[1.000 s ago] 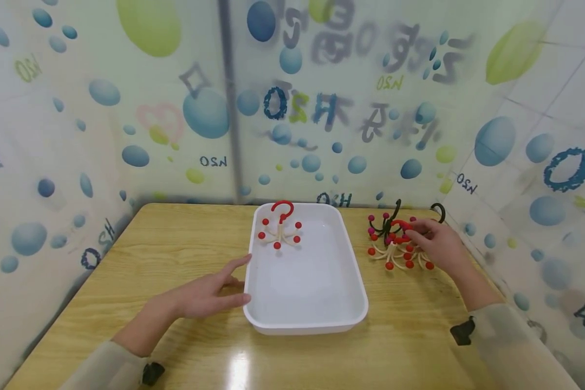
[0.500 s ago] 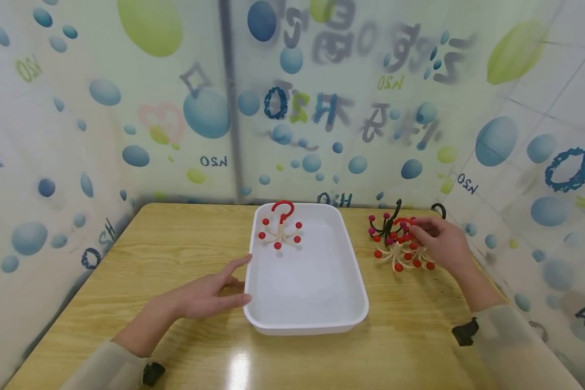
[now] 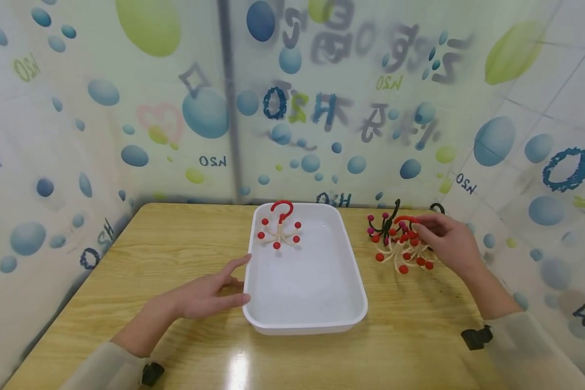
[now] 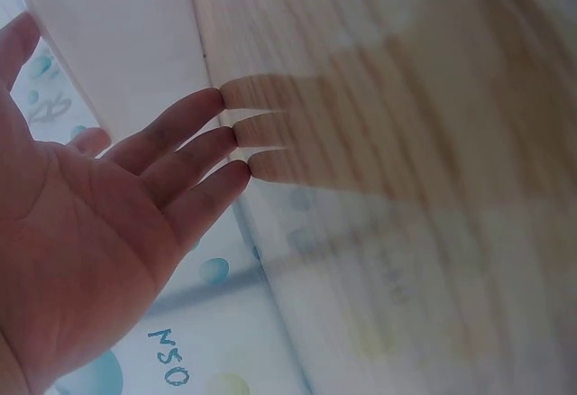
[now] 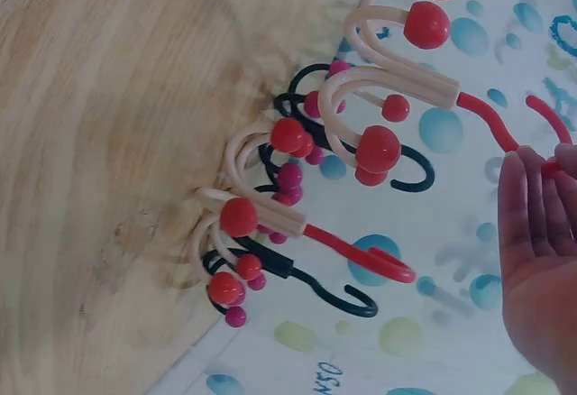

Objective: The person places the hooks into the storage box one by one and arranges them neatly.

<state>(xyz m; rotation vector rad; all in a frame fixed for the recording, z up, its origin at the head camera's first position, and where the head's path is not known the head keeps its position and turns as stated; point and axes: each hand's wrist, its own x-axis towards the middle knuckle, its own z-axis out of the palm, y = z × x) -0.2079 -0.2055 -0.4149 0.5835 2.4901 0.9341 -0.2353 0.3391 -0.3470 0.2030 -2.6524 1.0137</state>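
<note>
My right hand (image 3: 450,244) pinches the red hook of a cream hook hanger (image 5: 410,81) with red ball tips. In the right wrist view this hanger's arms spread to the left of the fingertips. Beside it sit another cream hanger with a red hook (image 5: 284,217) and two black hangers (image 5: 311,273) with magenta balls; they partly overlap. My left hand (image 3: 202,295) touches the left side of a white tray (image 3: 302,292), thumb and fingers extended. A further cream hanger with a red hook (image 3: 280,233) lies in the tray's far left part.
The wooden table (image 3: 185,238) reaches to patterned sheeting (image 3: 175,135) behind and on both sides. The hanger cluster is near the right sheeting, right of the tray. A glare patch shows near the table's front edge.
My right hand has shifted slightly right, and the hanger it pinches has moved right with it. The left hand, the tray and the hanger in it stay put.
</note>
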